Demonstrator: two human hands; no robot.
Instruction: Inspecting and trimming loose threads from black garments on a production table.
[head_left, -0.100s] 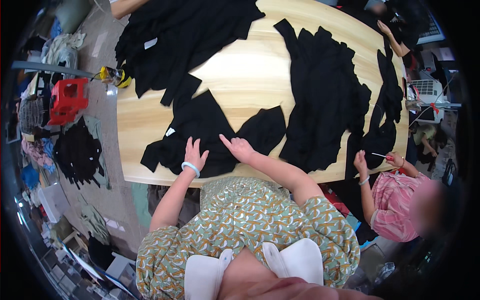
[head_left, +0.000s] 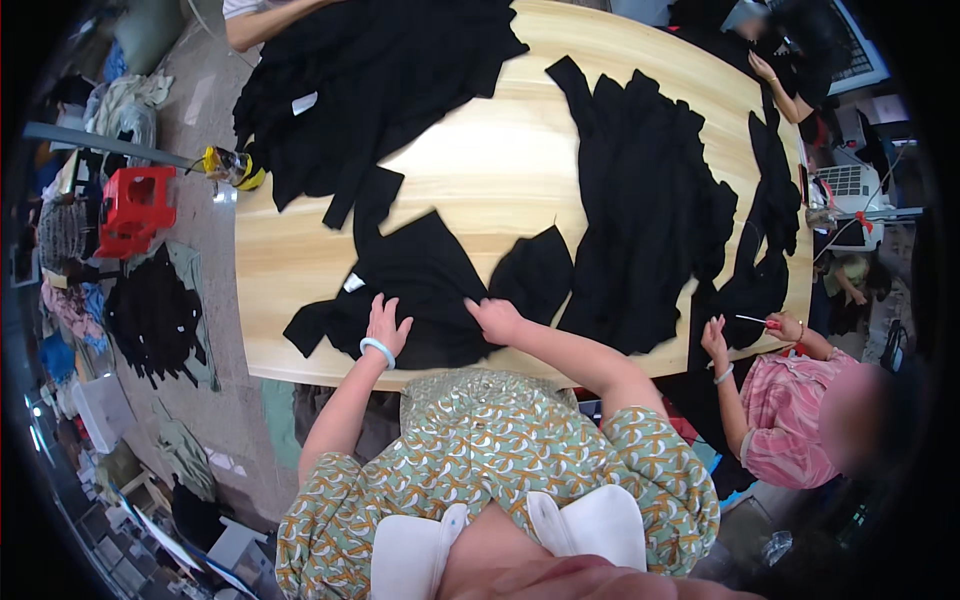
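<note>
A black knit garment (head_left: 425,265) with a small white label (head_left: 354,283) lies spread on the wooden table (head_left: 480,160) in front of me. My left hand (head_left: 383,330), with a pale bangle at the wrist, rests flat on the cloth near the label, fingers spread. At the garment's right side, my right hand (head_left: 496,321) pinches its edge between thumb and fingers. Just beyond that hand another black part of cloth (head_left: 535,275) lies on the wood; whether it joins the same garment I cannot tell.
Black garments are heaped at the far left (head_left: 340,100) and in a long stack (head_left: 645,200) to the right. A co-worker in a pink top (head_left: 790,410) holds a red-handled tool (head_left: 772,324). Other people's arms reach in at the far edges. A red plastic stool (head_left: 138,210) stands left.
My right hand's index finger was stretched out over the cloth; now its fingers are closed on the garment's edge. My left hand stays flat on the fabric.
</note>
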